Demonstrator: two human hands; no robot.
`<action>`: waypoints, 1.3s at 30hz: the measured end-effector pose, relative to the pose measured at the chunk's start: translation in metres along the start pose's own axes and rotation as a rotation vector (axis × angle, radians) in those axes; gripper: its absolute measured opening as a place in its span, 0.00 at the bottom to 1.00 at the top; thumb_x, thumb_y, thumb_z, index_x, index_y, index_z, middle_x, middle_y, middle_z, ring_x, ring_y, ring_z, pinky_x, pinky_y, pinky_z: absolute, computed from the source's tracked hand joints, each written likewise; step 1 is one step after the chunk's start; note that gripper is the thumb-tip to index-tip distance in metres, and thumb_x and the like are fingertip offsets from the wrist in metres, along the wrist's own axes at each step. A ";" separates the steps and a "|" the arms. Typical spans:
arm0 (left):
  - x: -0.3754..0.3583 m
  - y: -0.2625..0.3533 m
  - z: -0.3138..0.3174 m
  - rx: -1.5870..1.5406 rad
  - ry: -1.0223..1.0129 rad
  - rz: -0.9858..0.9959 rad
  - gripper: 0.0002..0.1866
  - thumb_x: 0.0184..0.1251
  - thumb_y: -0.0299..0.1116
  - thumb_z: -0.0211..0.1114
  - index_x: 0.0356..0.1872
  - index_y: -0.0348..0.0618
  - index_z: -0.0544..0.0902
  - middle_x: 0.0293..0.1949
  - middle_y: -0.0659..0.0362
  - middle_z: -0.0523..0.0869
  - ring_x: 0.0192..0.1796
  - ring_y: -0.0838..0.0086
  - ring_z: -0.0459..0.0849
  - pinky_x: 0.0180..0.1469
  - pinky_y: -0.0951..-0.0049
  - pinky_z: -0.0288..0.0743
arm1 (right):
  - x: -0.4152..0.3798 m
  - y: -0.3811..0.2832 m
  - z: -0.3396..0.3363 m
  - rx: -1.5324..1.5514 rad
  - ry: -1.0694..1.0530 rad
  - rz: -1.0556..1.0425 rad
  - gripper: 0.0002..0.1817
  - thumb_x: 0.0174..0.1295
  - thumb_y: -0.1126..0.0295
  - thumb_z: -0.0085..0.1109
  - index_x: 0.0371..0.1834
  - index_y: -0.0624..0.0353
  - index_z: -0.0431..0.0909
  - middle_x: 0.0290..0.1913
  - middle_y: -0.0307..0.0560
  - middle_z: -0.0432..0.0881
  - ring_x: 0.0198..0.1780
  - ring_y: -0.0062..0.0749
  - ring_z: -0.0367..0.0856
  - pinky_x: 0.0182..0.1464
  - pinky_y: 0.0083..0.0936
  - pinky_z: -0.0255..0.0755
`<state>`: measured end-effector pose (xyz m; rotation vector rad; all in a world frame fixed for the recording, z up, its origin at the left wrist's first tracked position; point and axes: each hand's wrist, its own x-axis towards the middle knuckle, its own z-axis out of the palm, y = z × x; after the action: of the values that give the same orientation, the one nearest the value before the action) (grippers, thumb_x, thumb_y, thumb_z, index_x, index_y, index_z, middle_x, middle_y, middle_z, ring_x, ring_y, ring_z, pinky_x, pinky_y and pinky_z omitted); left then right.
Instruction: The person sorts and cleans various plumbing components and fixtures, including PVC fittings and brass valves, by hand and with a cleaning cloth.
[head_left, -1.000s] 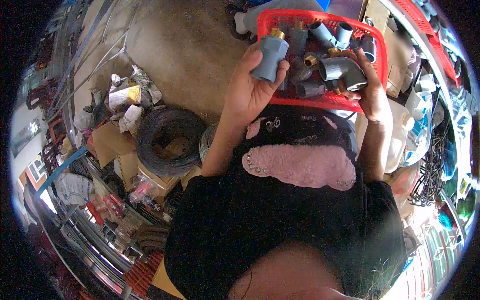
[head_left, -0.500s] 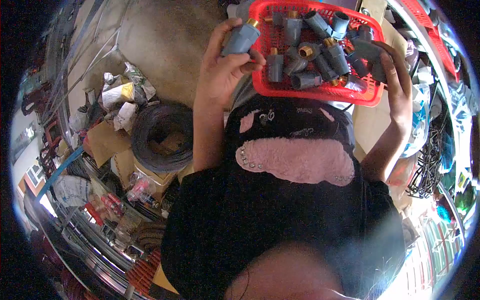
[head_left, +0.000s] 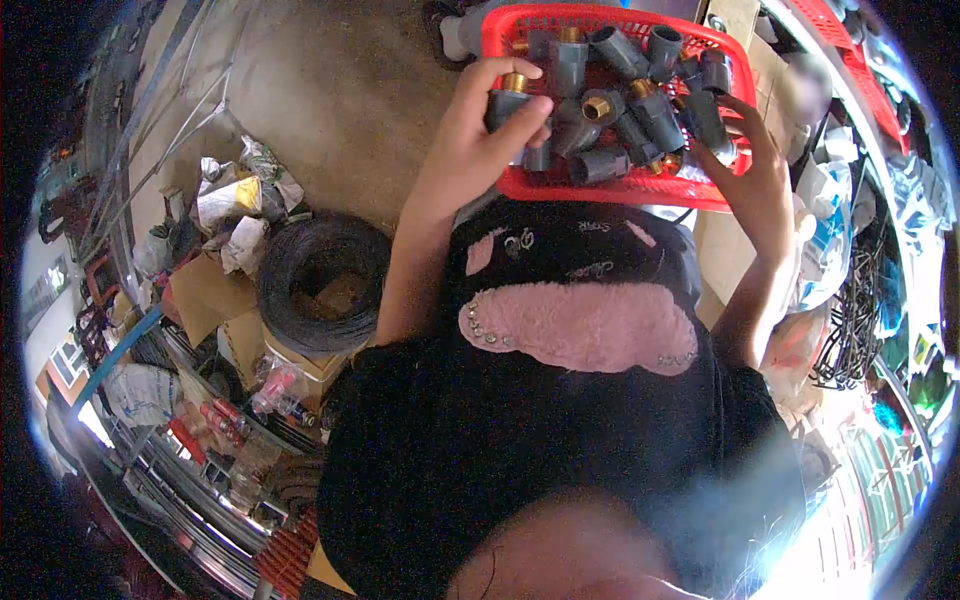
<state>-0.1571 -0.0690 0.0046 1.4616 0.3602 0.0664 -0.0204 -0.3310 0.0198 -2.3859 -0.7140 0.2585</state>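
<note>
A red plastic basket holds several grey plastic pipe fittings, some with brass threaded ends. At its left side, my left hand is closed on a grey pipe fitting with a brass end; the thumb and palm hide part of it. Over the right side of the basket, my right hand has its thumb and fingers around a dark grey fitting, which lies tilted among the others.
A coil of black wire lies on the floor at the left, near cardboard and crumpled packaging. Black metal hooks and plastic bags are at the right. Another person's foot shows behind the basket.
My left hand has moved right and down over the basket's left side with its fitting. My right hand has lowered its fitting leftward into the basket. The view has shifted slightly.
</note>
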 end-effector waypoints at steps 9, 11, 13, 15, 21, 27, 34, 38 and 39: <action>0.023 -0.016 0.018 0.677 0.108 0.378 0.16 0.62 0.35 0.70 0.47 0.40 0.77 0.40 0.51 0.83 0.41 0.61 0.85 0.43 0.64 0.78 | -0.010 -0.005 -0.002 -0.088 -0.068 -0.047 0.32 0.49 0.74 0.65 0.62 0.54 0.72 0.52 0.54 0.81 0.58 0.49 0.74 0.63 0.42 0.68; 0.020 -0.011 0.028 0.802 0.110 0.310 0.18 0.60 0.40 0.72 0.46 0.40 0.80 0.40 0.47 0.84 0.43 0.54 0.85 0.44 0.61 0.78 | -0.007 -0.007 -0.002 -0.084 -0.073 -0.071 0.31 0.49 0.71 0.67 0.61 0.54 0.73 0.51 0.52 0.81 0.58 0.49 0.74 0.63 0.41 0.67; 0.020 -0.012 0.031 0.837 0.093 0.310 0.20 0.59 0.41 0.72 0.46 0.40 0.81 0.40 0.48 0.84 0.43 0.54 0.85 0.45 0.60 0.78 | -0.004 -0.014 0.002 -0.103 -0.034 -0.092 0.28 0.50 0.69 0.69 0.58 0.54 0.74 0.50 0.52 0.81 0.57 0.49 0.75 0.62 0.41 0.67; 0.020 -0.010 0.031 0.822 0.041 0.300 0.21 0.57 0.43 0.73 0.46 0.40 0.81 0.41 0.48 0.84 0.44 0.52 0.84 0.46 0.59 0.78 | 0.004 -0.025 0.006 -0.102 0.057 -0.221 0.22 0.53 0.64 0.71 0.51 0.57 0.78 0.48 0.51 0.82 0.54 0.49 0.76 0.59 0.41 0.69; 0.018 -0.017 0.031 0.813 0.015 0.285 0.18 0.62 0.42 0.69 0.45 0.41 0.80 0.40 0.49 0.81 0.42 0.53 0.84 0.44 0.58 0.78 | 0.048 -0.050 0.037 -0.071 0.136 -0.456 0.16 0.58 0.65 0.66 0.47 0.59 0.79 0.48 0.52 0.81 0.52 0.48 0.78 0.55 0.40 0.72; 0.012 -0.007 0.010 -0.014 0.186 -0.066 0.16 0.69 0.37 0.62 0.53 0.42 0.76 0.39 0.56 0.81 0.40 0.64 0.85 0.42 0.63 0.79 | 0.076 -0.066 0.088 -0.391 0.067 -0.562 0.26 0.57 0.53 0.64 0.57 0.48 0.76 0.52 0.49 0.78 0.59 0.52 0.73 0.54 0.48 0.75; 0.012 -0.002 0.020 -0.508 0.249 0.025 0.18 0.72 0.31 0.60 0.61 0.42 0.72 0.49 0.57 0.76 0.49 0.72 0.80 0.49 0.73 0.77 | 0.072 -0.080 0.076 -0.469 -0.065 -0.372 0.35 0.46 0.58 0.73 0.60 0.50 0.71 0.54 0.53 0.75 0.57 0.56 0.71 0.56 0.50 0.73; 0.020 -0.020 0.015 0.056 0.277 0.272 0.20 0.66 0.28 0.67 0.58 0.44 0.74 0.53 0.55 0.74 0.50 0.69 0.80 0.49 0.73 0.77 | 0.063 -0.058 0.053 -0.219 -0.002 -0.381 0.30 0.45 0.64 0.75 0.53 0.56 0.74 0.50 0.55 0.78 0.55 0.55 0.76 0.52 0.47 0.76; 0.021 -0.020 0.014 0.233 0.281 0.323 0.20 0.64 0.28 0.68 0.56 0.45 0.74 0.52 0.54 0.74 0.50 0.67 0.81 0.49 0.72 0.77 | 0.060 -0.052 0.047 -0.142 0.000 -0.352 0.29 0.46 0.64 0.74 0.52 0.57 0.74 0.49 0.55 0.78 0.54 0.54 0.77 0.52 0.46 0.76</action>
<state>-0.1367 -0.0793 -0.0186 1.7365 0.3645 0.5075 -0.0088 -0.2393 0.0144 -2.3371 -1.1664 0.0602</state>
